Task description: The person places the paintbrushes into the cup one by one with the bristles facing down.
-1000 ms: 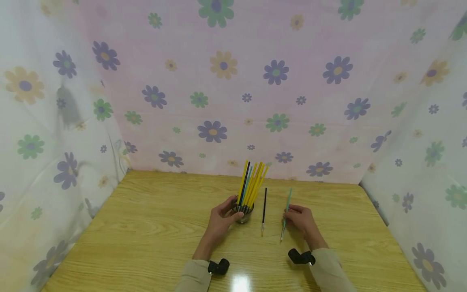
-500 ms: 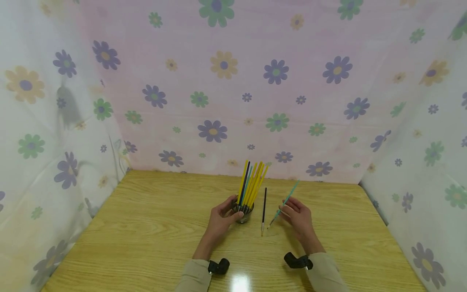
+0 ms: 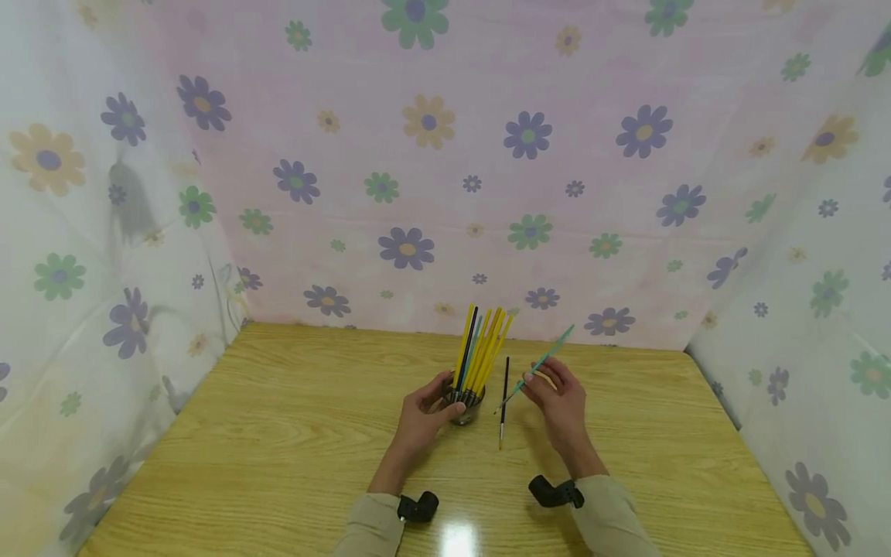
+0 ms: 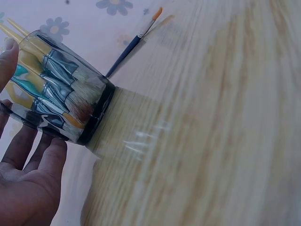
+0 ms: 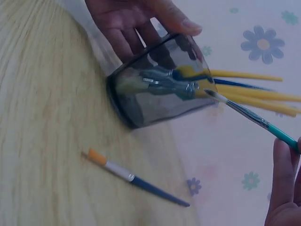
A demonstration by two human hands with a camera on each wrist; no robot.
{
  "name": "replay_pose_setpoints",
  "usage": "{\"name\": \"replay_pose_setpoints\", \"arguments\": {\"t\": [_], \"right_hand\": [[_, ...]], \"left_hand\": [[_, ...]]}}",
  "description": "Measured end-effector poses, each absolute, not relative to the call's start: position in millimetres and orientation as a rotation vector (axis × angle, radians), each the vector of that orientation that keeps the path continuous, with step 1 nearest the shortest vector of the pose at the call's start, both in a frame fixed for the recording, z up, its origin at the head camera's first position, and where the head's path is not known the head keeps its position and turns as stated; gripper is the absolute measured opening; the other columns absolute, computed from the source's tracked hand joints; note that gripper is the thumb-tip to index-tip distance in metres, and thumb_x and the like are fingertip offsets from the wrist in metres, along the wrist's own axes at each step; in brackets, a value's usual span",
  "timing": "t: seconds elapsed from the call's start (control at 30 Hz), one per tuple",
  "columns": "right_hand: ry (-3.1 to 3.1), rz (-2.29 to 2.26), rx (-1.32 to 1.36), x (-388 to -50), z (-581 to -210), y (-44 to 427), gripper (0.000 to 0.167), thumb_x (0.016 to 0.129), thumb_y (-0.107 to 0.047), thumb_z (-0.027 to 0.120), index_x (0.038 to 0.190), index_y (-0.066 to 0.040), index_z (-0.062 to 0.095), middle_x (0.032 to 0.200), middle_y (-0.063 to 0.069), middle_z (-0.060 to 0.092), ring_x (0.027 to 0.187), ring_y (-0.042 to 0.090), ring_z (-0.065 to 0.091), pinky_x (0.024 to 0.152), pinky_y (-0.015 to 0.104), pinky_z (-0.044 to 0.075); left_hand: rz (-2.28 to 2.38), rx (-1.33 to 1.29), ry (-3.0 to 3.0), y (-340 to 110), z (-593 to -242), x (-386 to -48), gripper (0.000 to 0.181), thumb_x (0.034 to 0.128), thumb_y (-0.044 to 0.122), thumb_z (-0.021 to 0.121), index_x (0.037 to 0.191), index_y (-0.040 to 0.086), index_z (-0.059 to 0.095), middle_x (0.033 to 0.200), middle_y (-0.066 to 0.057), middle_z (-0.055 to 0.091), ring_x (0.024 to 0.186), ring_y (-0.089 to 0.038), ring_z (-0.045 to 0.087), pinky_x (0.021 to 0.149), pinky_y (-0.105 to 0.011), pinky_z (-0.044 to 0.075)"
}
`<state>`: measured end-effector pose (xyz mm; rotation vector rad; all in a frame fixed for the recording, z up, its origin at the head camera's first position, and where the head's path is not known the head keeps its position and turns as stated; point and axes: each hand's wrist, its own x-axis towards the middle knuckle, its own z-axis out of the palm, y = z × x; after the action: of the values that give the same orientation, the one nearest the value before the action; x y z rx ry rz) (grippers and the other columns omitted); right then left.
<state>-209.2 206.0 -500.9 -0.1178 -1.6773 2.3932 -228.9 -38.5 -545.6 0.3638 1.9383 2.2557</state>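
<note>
A dark see-through glass [image 3: 462, 412] stands on the table, holding several paintbrushes [image 3: 479, 352] bristles down, with yellow, dark and teal handles. My left hand [image 3: 420, 422] grips the glass from its left side, thumb in front. Off the table, my right hand [image 3: 562, 400] pinches a teal paintbrush [image 3: 550, 353], tilted with its tip pointing down-left toward the glass. In the right wrist view that brush's bristles [image 5: 214, 94] appear near the glass's rim; whether they touch it I cannot tell. Between glass and right hand lies a dark-handled paintbrush [image 3: 504, 398] with orange bristles [image 5: 97, 156].
The wood-grain table [image 3: 278, 433] reaches back to a flowered cloth [image 3: 459, 155], which also hangs at both sides. A black wrist camera [image 3: 418, 507] sits on the left wrist and another wrist camera [image 3: 554, 492] on the right.
My right hand has lifted the teal paintbrush off the table and carried it left toward the glass, tilting it more. My left hand and the glass have stayed in place.
</note>
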Motion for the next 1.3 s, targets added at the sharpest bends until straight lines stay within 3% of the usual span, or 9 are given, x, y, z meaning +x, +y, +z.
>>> {"name": "replay_pose_setpoints", "arguments": {"t": [0.23,0.5,0.7,0.9,1.03,1.3], "right_hand": [[-1.599,2.246,0.042,-223,-485,184,0.032,0.092,0.015,0.064,0.119,-0.002,0.060,0.105,0.002,0.065,0.091,0.012,0.070,0.081,0.030,0.064],[-1.740,2.101,0.086,-232,-490,160,0.039,0.090,0.019,0.063,0.127,0.016,0.053,0.113,0.021,0.061,0.092,0.011,0.066,0.077,0.025,0.063],[-1.837,2.015,0.075,-238,-504,152,0.037,0.090,0.016,0.065,0.126,0.010,0.060,0.117,0.029,0.061,0.093,0.014,0.066,0.074,0.021,0.061],[-1.923,1.949,0.082,-240,-514,147,0.034,0.092,0.009,0.068,0.125,0.004,0.064,0.120,0.026,0.064,0.096,0.022,0.067,0.079,0.024,0.059],[-1.955,1.921,0.056,-239,-517,144,0.033,0.092,0.007,0.069,0.125,0.002,0.066,0.119,0.024,0.066,0.097,0.028,0.067,0.082,0.027,0.059],[-1.964,1.912,0.046,-237,-522,141,0.032,0.093,0.005,0.070,0.125,0.003,0.067,0.118,0.024,0.066,0.097,0.026,0.068,0.076,0.023,0.056]], "left_hand": [[2.258,0.365,1.942,-39,-545,-229,0.067,0.0910,0.003,0.076,0.151,0.001,0.046,0.155,-0.015,0.048,0.143,-0.035,0.045,0.120,-0.048,0.036],[2.245,0.391,1.937,-40,-548,-229,0.069,0.0912,0.007,0.077,0.152,0.000,0.045,0.156,-0.013,0.047,0.142,-0.034,0.046,0.118,-0.044,0.039],[2.244,0.396,1.941,-40,-549,-231,0.067,0.0911,0.008,0.077,0.151,0.004,0.048,0.153,-0.012,0.051,0.142,-0.032,0.047,0.118,-0.045,0.040],[2.239,0.371,1.948,-40,-549,-230,0.065,0.0908,0.010,0.078,0.150,0.010,0.051,0.154,-0.010,0.049,0.142,-0.031,0.047,0.119,-0.046,0.038],[2.244,0.395,1.944,-39,-550,-230,0.066,0.0917,0.009,0.077,0.151,0.007,0.049,0.156,-0.014,0.047,0.143,-0.034,0.045,0.119,-0.049,0.037],[2.244,0.409,1.959,-40,-551,-232,0.065,0.0924,0.009,0.076,0.151,0.005,0.049,0.155,-0.016,0.047,0.142,-0.035,0.046,0.119,-0.048,0.038]]}}
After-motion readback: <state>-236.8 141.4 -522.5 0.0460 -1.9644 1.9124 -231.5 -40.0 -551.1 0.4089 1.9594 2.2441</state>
